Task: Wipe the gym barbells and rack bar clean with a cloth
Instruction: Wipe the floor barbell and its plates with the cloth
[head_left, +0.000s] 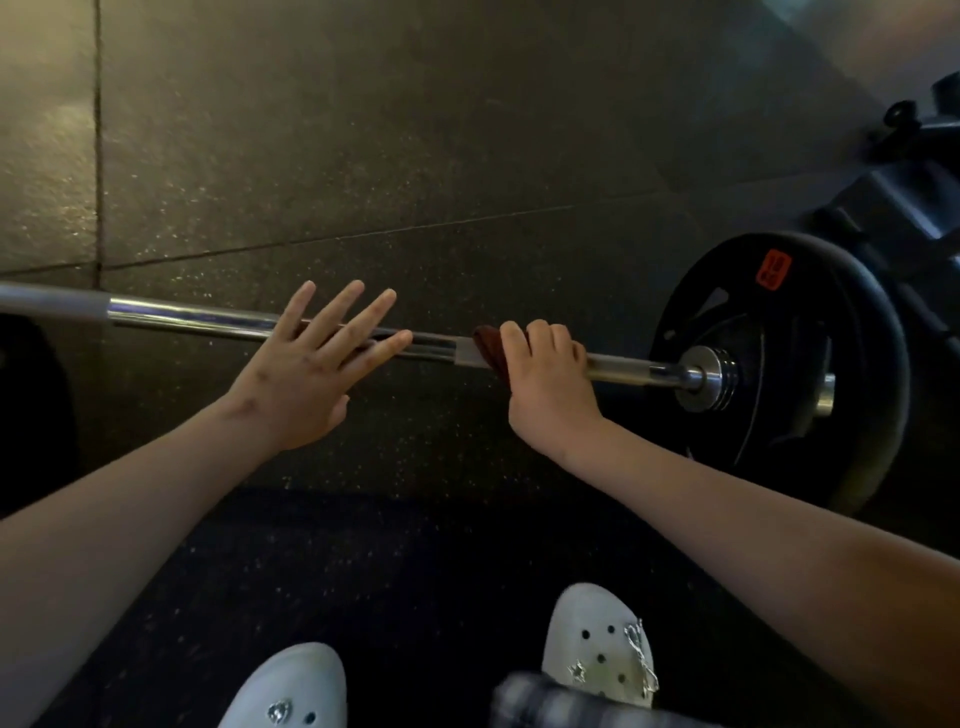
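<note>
A chrome barbell (208, 318) lies across the dark rubber floor from the left edge to a black weight plate (810, 374) on the right. My right hand (545, 379) grips a dark red cloth (488, 348) wrapped round the bar, a short way left of the plate's collar (706, 376). My left hand (306, 374) is spread with straight fingers over the bar's middle, its fingertips lying across the shaft. I cannot tell whether it touches the bar. Most of the cloth is hidden under my right hand.
Dark rack or machine frame parts (904, 171) stand at the far right behind the plate. My two white clogs (597, 639) are on the floor just below the bar. A dark object (31, 405) sits at the left edge.
</note>
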